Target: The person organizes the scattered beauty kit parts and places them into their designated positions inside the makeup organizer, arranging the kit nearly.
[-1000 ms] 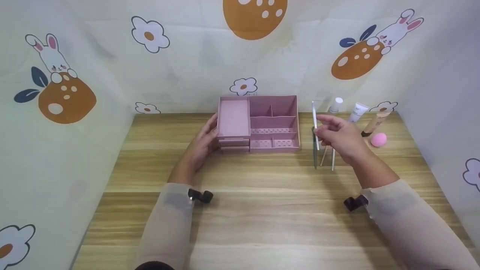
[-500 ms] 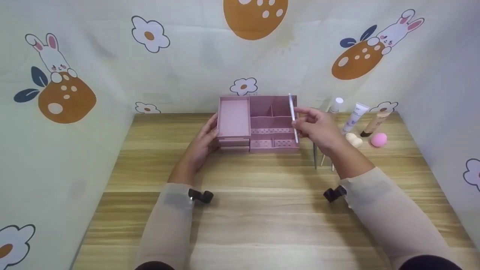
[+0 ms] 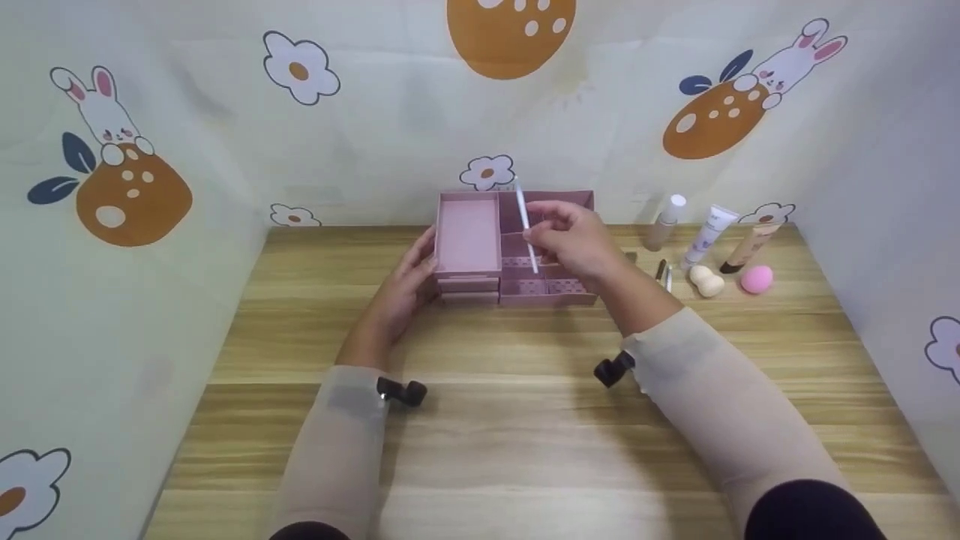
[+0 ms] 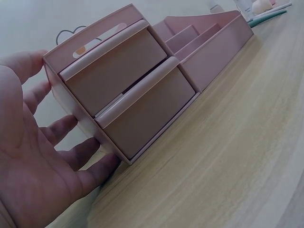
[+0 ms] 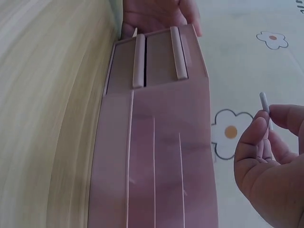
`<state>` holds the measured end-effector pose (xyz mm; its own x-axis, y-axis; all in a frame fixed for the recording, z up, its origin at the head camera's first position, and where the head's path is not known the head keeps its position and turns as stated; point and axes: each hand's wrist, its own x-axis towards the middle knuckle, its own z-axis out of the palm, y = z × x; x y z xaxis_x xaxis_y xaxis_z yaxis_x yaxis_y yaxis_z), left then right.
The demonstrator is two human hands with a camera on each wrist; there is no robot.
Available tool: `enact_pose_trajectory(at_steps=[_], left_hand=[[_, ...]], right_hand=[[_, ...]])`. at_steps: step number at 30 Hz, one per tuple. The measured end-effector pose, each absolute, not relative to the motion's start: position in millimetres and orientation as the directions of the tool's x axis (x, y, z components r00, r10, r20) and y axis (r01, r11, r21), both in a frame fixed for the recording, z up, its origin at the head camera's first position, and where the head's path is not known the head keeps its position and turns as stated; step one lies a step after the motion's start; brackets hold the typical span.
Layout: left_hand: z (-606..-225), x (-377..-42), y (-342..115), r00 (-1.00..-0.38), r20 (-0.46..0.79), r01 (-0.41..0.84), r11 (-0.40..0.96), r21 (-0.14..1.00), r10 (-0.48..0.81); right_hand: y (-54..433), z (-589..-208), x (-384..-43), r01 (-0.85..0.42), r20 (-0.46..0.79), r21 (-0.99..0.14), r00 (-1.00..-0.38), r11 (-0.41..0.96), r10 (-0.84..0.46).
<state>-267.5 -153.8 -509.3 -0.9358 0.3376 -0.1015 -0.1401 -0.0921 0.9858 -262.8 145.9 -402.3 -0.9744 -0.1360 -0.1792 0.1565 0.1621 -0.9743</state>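
Observation:
A pink desk organizer (image 3: 469,232) stands at the back of the table, with a flat tray top and two drawers on its left and open compartments on its right. My left hand (image 3: 403,289) rests against the organizer's left side; in the left wrist view its spread fingers (image 4: 64,129) touch that wall. Above the compartments, my right hand (image 3: 577,236) pinches a thin white stick (image 3: 521,201) between thumb and fingers. The stick is held nearly upright, slightly tilted. The right wrist view shows one end of the white stick (image 5: 264,101) poking above the fingertips. Its exact kind cannot be made out.
To the organizer's right stand a white-capped bottle (image 3: 666,223), a white tube (image 3: 707,236) and a beige tube (image 3: 750,247). Nearby lie a beige makeup sponge (image 3: 706,281), a pink sponge (image 3: 757,279) and thin sticks, one green (image 4: 268,18). A patterned sheet (image 3: 375,135) hangs behind.
My right hand has carried the white stick leftward, from beside the organizer to above its compartments. The beige sponge and bottle have come into fuller view. My left hand stays in place.

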Motion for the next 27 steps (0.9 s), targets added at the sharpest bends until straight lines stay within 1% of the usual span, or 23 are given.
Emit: enact_pose_trajectory(at_steps=[5,12,19,23,27], left_hand=[[-510.2,-268.1,-153.5,-0.934,-0.091,-0.144,-0.133,0.981,0.344],[-509.9,-268.2,-154.6,-0.939,-0.105,-0.154,-0.128,0.980,0.327],[-508.6,-268.5,-152.3,-0.939,-0.094,-0.142,-0.122,0.982,0.331],[-508.1,-267.7,-152.9,-0.939,-0.090,-0.137,-0.119,0.983,0.331],[-509.4,-266.7,-154.6,-0.941,-0.089,-0.131,-0.108,0.985,0.327]], right_hand=[[124.2,-403.9,-268.7,0.170,-0.187,-0.979,-0.969,0.117,-0.162],[97.4,-404.4,-280.0,0.201,-0.215,-0.975,-0.961,0.092,-0.177],[78.5,-405.7,-295.5,0.203,-0.226,-0.968,-0.960,0.148,-0.163],[68.3,-403.1,-300.2,0.204,-0.229,-0.967,-0.960,0.153,-0.163],[55.8,-401.4,-303.3,0.202,-0.236,-0.958,-0.958,0.202,-0.163]])
